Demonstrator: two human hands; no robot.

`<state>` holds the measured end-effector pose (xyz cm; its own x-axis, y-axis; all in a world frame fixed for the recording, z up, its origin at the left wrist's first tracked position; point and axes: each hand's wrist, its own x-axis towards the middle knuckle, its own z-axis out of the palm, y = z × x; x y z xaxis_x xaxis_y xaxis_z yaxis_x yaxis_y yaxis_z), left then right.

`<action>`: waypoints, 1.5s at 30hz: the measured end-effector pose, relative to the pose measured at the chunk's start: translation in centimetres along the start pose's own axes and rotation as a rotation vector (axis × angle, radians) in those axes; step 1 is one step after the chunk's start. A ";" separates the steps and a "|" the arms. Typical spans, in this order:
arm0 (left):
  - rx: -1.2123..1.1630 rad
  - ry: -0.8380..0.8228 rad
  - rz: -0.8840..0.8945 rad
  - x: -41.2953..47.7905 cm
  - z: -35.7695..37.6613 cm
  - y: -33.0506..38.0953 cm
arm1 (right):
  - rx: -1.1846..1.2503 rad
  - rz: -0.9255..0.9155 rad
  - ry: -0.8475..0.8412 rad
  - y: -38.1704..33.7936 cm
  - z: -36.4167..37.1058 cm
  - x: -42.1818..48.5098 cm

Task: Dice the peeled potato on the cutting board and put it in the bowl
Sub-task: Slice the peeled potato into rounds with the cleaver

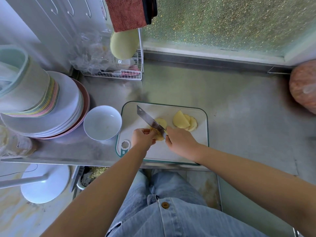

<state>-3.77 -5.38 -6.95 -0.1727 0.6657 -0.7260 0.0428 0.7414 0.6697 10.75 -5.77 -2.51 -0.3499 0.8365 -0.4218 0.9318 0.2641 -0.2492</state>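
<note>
One brushed stainless-steel counter carries everything, with a tall stack of pale plastic plates at its left end. The white plastic cutting board with a teal rim lies at the near edge of the counter, straight in front of the person. The round white bowl stands just beside the board's left side, and nothing shows inside it.

The right hand is closed in a fist around the handle of a broad steel knife; the handle itself is hidden in the grip. The blade slants away to the left, over the middle of the board. The left hand has its fingers curled down onto a small pile of yellow potato slices, pinning them against the board right beside the blade.

A second lot of fanned potato rounds rests towards the board's right side, apart from both hands.

Judging by this, the task is somewhere near its middle. The peeled potato is already in flat slices, but no cubes can be seen anywhere. The slices still have to be cut into strips and crosswise into dice, both lots of them. After that, all of it has to go into the bowl.
</note>
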 end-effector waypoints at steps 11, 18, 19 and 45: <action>0.041 0.019 0.026 0.0 0.1 -0.1 | -0.064 -0.061 -0.002 0.5 2.6 1.1; 0.170 -0.001 0.074 0.2 0.1 -0.4 | 0.061 -0.029 -0.037 1.5 2.7 1.5; 0.205 -0.008 0.093 0.1 0.1 -0.3 | 0.092 -0.022 -0.047 1.7 2.6 1.6; 0.847 0.037 0.557 0.3 -1.0 0.4 | 0.251 0.098 0.048 3.3 1.3 0.3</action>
<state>-4.82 -4.96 -6.70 0.0552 0.9427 -0.3291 0.8074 0.1518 0.5702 13.61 -5.28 -4.61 -0.2492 0.8753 -0.4144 0.9054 0.0586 -0.4205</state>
